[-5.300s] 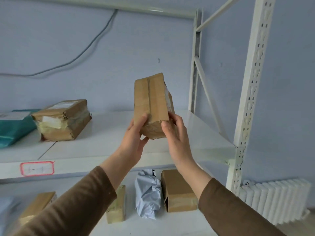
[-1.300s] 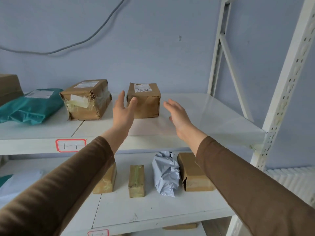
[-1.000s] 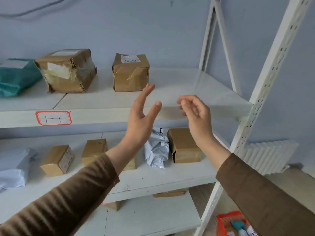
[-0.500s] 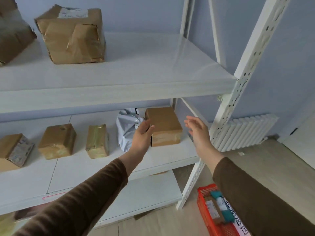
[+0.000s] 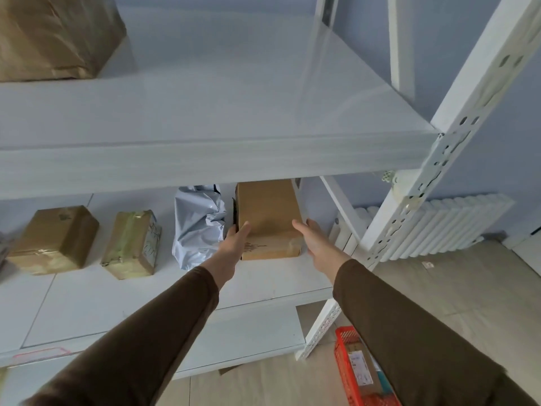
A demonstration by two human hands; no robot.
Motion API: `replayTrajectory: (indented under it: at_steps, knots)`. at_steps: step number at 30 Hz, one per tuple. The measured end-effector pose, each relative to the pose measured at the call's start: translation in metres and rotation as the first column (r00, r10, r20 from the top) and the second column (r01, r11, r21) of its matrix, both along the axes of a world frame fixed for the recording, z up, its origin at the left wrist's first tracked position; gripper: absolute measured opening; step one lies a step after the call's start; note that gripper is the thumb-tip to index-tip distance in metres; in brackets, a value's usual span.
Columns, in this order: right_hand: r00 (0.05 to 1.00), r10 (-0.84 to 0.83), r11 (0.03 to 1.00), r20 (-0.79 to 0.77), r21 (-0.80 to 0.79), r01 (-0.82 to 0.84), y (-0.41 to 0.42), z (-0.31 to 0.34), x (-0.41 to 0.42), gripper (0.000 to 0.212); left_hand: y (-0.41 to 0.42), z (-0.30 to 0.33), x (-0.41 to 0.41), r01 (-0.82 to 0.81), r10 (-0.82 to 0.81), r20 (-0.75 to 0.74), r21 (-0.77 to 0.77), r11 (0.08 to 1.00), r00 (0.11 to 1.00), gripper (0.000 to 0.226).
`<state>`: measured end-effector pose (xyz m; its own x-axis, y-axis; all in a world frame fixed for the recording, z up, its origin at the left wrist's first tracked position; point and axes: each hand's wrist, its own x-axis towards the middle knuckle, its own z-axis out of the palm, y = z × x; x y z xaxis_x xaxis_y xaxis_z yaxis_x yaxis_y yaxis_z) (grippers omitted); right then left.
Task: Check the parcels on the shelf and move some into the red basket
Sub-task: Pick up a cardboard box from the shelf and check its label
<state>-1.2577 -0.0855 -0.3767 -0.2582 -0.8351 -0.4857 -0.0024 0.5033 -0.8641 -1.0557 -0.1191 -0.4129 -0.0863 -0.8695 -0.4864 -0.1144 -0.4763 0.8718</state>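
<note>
A brown cardboard parcel [image 5: 269, 212] lies on the middle shelf [image 5: 175, 291], partly under the upper shelf's edge. My left hand [image 5: 234, 244] touches its left side, thumb lying on the top face. Close against the parcel's right side, my right hand [image 5: 316, 241] is held flat with straight fingers. Whether that hand touches the parcel I cannot tell. The red basket [image 5: 341, 347] stands on the floor at the lower right, partly hidden by my right sleeve, with a few parcels inside.
A crumpled grey mailer bag [image 5: 199, 224], a taped box [image 5: 131, 241] and a brown box [image 5: 52, 238] lie to the left on the same shelf. A large brown parcel [image 5: 55, 33] sits on the upper shelf. A white shelf post [image 5: 439, 148] and a radiator [image 5: 439, 224] stand to the right.
I set the earlier parcel on the upper shelf and let go. My view dropped to the middle shelf, and both hands reached in to the sides of the brown parcel.
</note>
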Motion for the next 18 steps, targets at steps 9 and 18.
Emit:
replayTrajectory:
  at_steps: [9,18]
  knots:
    - [0.996,-0.057,0.997,0.067,-0.051,0.060,0.007,-0.003,0.000,0.047,-0.023,-0.041,-0.003,-0.063,0.061,-0.073,-0.024,0.998,0.995,0.079]
    - [0.970,-0.201,0.941,0.136,-0.250,0.230,0.091,0.020,0.026,0.056,0.085,0.056,0.017,-0.090,0.081,-0.274,-0.021,0.996,0.958,0.044]
